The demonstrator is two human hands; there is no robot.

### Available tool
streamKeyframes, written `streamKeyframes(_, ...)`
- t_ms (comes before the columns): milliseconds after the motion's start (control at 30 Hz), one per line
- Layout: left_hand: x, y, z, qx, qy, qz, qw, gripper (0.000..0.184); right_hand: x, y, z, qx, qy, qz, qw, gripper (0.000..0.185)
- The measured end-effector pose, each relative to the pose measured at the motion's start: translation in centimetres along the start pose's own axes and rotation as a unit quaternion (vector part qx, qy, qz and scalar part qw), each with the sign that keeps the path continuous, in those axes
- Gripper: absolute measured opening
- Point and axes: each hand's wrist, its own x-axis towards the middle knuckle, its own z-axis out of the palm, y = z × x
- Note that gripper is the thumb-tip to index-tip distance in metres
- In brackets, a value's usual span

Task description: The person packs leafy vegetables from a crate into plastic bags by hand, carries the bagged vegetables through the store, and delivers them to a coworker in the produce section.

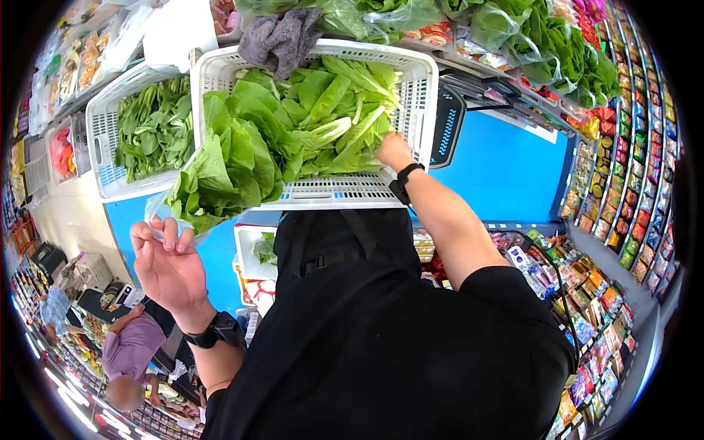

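My left hand [170, 275] has its fingers curled on the edge of a clear plastic bag [155, 208]. Large lettuce leaves [227, 158] bulge from that bag over the left front corner of a white slatted basket [330, 192]. Inside the basket lie loose leafy greens [345, 110] with pale stems. At the basket's right end, my right hand [396, 152] is closed against these greens, its fingertips partly hidden among the leaves. A dark watch or band is on each wrist.
A second white basket [110, 172] of dark greens [154, 128] stands at left. A grey cloth [279, 40] hangs over the back rim. Bagged lettuce [579, 70] lies at back right. Snack shelves [623, 147] line the right. A person in a purple top [136, 345] is at lower left.
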Motion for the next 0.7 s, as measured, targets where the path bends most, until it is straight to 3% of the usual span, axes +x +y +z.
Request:
streamKeyframes(100,0.3,0.0,-0.2,-0.016,-0.026,-0.007,0.999,0.017,-2.9,0.5,-6.0,0.078,-0.007,-0.084,0.993,0.051)
streamKeyframes(200,0.8,-0.3,-0.2,-0.03,-0.024,-0.015,0.999,0.021,-6.5,0.9,-12.0,0.067,0.022,-0.136,0.988,0.044)
streamKeyframes(300,1.3,-0.4,-0.1,-0.043,-0.021,-0.024,0.999,0.021,-11.0,0.5,-18.4,0.146,0.085,-0.126,0.977,0.034)
streamKeyframes(400,1.5,-0.5,0.2,-0.053,-0.038,-0.029,0.997,0.022,-13.0,1.9,-23.4,0.173,0.089,-0.108,0.975,0.041)
streamKeyframes(500,1.5,-0.6,1.0,-0.044,-0.048,-0.038,0.997,0.023,-15.1,3.1,-25.9,0.368,0.126,-0.181,0.903,0.034)
streamKeyframes(533,1.4,-0.7,1.3,-0.045,-0.05,-0.035,0.997,0.023,-15.2,3.5,-26.1,0.41,0.115,-0.166,0.89,0.034)
streamKeyframes(633,1.4,-1.2,1.8,-0.043,-0.077,-0.051,0.995,0.027,-15.3,3.8,-25.2,0.447,0.133,-0.187,0.865,0.034)
streamKeyframes(700,1.2,-1.4,2.1,-0.042,-0.083,-0.051,0.994,0.027,-15.4,3.5,-24.3,0.533,0.177,-0.205,0.802,0.032)
